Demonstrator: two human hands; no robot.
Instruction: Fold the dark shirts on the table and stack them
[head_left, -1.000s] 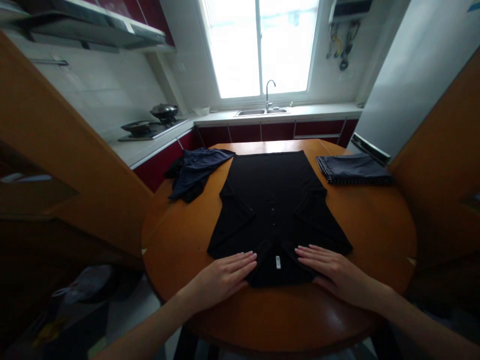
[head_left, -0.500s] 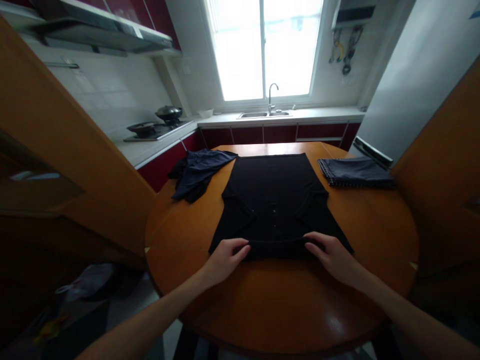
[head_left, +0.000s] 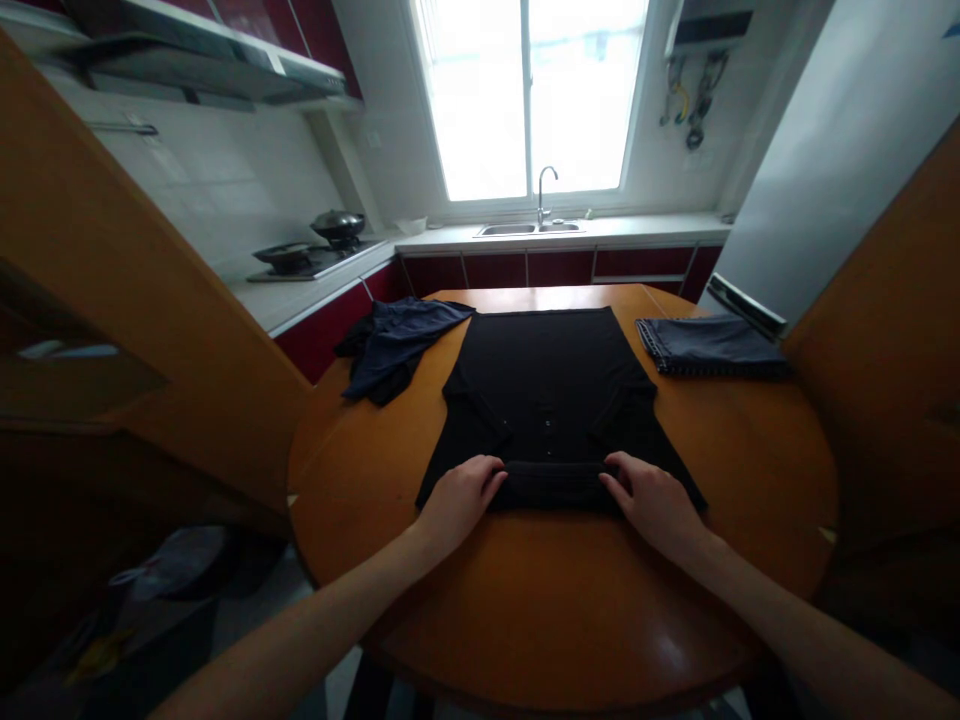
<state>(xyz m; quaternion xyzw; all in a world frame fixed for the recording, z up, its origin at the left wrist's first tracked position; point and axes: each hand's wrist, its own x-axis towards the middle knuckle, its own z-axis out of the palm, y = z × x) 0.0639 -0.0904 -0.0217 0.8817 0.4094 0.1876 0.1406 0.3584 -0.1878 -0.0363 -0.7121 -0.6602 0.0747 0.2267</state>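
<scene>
A black shirt (head_left: 551, 375) lies spread flat on the round wooden table (head_left: 570, 620), its sleeves laid inward along the sides. Small buttons show down its middle. At the near edge, a strip of the fabric is turned up. My left hand (head_left: 459, 503) pinches the left end of that strip between thumb and fingers. The right end is pinched the same way by my right hand (head_left: 654, 503). Both hands rest low over the cloth, the wrists above the table.
Crumpled dark blue clothing (head_left: 401, 345) lies at the table's far left. Folded dark jeans (head_left: 712, 347) sit at the far right. Beyond are a counter with a sink (head_left: 529, 229), a stove with pans (head_left: 339, 225) and a fridge (head_left: 832, 170).
Both hands have moved slightly away from me, carrying the near edge of the shirt up and over. The turned-up strip now lies nearer the buttons.
</scene>
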